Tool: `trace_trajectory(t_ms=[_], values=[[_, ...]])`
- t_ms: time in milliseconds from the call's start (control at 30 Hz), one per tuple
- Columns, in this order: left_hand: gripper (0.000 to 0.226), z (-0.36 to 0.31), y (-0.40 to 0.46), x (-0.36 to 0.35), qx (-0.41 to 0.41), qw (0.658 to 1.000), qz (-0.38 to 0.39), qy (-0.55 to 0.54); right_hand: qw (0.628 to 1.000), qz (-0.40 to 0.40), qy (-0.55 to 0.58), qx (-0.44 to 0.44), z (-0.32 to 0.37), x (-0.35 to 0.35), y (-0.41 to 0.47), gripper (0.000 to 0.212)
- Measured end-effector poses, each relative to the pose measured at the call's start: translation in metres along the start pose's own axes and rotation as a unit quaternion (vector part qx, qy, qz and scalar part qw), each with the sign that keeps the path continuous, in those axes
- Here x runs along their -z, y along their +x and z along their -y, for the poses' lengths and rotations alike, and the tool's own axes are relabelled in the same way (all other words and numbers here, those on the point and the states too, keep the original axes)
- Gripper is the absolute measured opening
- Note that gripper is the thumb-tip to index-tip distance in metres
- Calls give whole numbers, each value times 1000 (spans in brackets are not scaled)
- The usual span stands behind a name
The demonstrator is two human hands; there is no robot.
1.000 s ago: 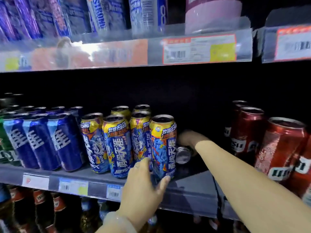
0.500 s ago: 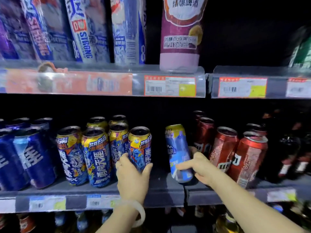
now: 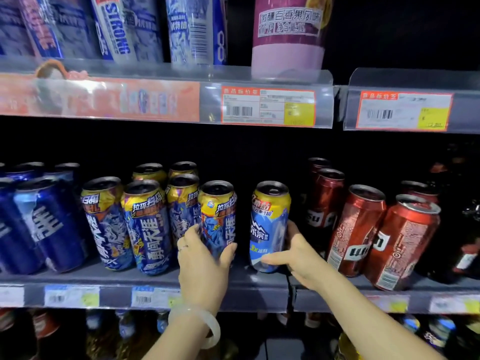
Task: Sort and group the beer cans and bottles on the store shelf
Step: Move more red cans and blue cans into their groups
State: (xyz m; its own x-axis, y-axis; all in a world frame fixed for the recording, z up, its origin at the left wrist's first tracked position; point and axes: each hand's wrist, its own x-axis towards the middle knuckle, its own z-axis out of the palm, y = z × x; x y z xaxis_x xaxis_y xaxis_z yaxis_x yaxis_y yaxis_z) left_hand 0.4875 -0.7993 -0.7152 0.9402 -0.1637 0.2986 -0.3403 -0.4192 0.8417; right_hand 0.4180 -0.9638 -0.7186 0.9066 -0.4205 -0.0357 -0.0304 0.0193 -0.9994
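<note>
On the middle shelf [image 3: 145, 281] stands a group of several yellow-and-blue cans [image 3: 145, 227]. My left hand [image 3: 204, 266] grips the rightmost can of that group [image 3: 218, 211] low on its body. Just to its right, a yellow-topped light-blue can [image 3: 268, 224] stands upright near the shelf's front edge, and my right hand [image 3: 293, 250] holds it from the right side, thumb across its lower front. A small gap separates the two cans.
Dark blue cans [image 3: 39, 229] fill the shelf's left end, red cans [image 3: 363, 229] and dark bottles [image 3: 467, 229] the right. The upper shelf holds tall blue-white cans [image 3: 122, 27] and a purple can [image 3: 288, 35] above price tags [image 3: 267, 106]. More bottles sit below.
My right hand brought the light-blue can forward from the back of the shelf, where it lay on its side, and stood it upright beside the yellow-and-blue group. My left hand stayed on its can.
</note>
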Motion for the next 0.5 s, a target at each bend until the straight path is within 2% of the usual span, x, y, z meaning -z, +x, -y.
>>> trace_trajectory(t_ms=[133,233,300,367,500], values=[[65,7,-14,1,6,999,-31,-9,998,7,-66,-1,4,-1,-6,92],[47,20,-37,-2,-65,996,-60,-34,983,-112,-144,6,7,-16,-13,87],[45,25,-48,-9,-110,992,-25,-52,975,-157,-160,12,8,-17,-13,72],[47,24,-50,-16,-149,987,28,-48,980,-120,-155,16,6,-7,-9,68],[51,13,-42,-30,-172,979,102,-44,991,-14,-131,-2,8,15,-10,90]])
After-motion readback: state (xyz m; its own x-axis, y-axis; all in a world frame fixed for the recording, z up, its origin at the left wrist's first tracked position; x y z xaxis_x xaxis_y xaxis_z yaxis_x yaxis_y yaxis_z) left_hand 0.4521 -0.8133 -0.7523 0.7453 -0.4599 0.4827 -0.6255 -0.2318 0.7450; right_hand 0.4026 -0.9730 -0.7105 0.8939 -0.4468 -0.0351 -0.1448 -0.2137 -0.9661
